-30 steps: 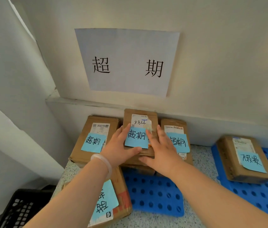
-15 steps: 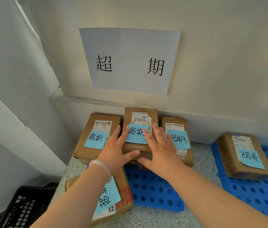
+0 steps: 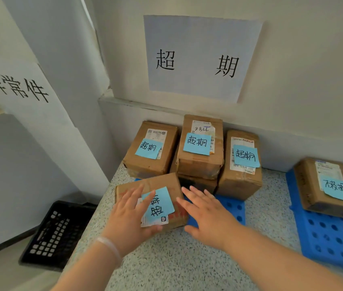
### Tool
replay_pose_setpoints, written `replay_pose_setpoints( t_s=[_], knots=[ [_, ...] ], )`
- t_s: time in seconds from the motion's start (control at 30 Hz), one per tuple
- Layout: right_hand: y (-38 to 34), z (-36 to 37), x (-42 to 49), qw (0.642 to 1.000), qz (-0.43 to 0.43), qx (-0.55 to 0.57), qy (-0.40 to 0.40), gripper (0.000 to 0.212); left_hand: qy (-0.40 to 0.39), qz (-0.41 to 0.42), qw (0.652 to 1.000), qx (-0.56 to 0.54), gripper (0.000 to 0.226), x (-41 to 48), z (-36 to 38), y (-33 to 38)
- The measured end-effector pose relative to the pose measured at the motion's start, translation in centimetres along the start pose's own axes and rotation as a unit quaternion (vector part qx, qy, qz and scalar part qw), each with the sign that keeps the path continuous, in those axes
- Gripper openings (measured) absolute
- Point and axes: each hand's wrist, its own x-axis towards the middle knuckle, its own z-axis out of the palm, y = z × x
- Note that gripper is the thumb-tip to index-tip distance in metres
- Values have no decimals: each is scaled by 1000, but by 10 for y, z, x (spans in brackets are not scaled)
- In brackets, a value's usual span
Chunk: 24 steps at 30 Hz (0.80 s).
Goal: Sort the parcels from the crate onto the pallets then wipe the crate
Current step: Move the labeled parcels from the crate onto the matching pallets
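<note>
Several brown cardboard parcels with blue sticky notes stand on a blue pallet (image 3: pixel 232 208) against the wall. The middle parcel (image 3: pixel 200 153) sits stacked on another one, between a left parcel (image 3: pixel 150 151) and a right parcel (image 3: pixel 241 162). A nearer parcel (image 3: pixel 164 194) lies at the front left. My left hand (image 3: pixel 131 218) rests flat on its top with fingers spread. My right hand (image 3: pixel 205 215) hovers open just to its right, over the pallet. The black crate (image 3: pixel 58 234) stands on the floor at the lower left.
A second blue pallet (image 3: pixel 330 238) at the right carries one parcel (image 3: pixel 326 185) with a blue note. A paper sign (image 3: pixel 200 57) hangs on the wall above the stack. Another sign (image 3: pixel 15 87) is on the left partition. Speckled floor lies between the pallets.
Both hands have let go of the stacked middle parcel and drawn back toward me. The left hand now lies on the front parcel; the view has pulled back.
</note>
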Motion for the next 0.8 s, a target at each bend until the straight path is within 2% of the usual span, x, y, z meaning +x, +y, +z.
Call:
replay_pose_setpoints(
  t_s=[0.07,0.17,0.3,0.47,0.67,0.8],
  knots=[
    [-5,6,0,1000,-6,-6,-25,75,-9,-17,1000,21,115,-6,7,-7],
    [-10,15,0,999,-7,-5,-43,81,-40,-32,997,50,94,-7,13,-13],
    [-11,20,1,999,-8,-9,-44,82,-36,-17,997,73,82,3,14,-21],
    [-10,18,-1,997,-33,13,-62,81,-53,-3,991,126,79,19,5,-31],
    [-15,20,7,996,-73,-10,-46,81,-78,9,988,136,81,31,-2,-36],
    [-19,22,12,995,-80,-22,-58,81,-63,13,989,132,80,28,1,-38]
  ],
)
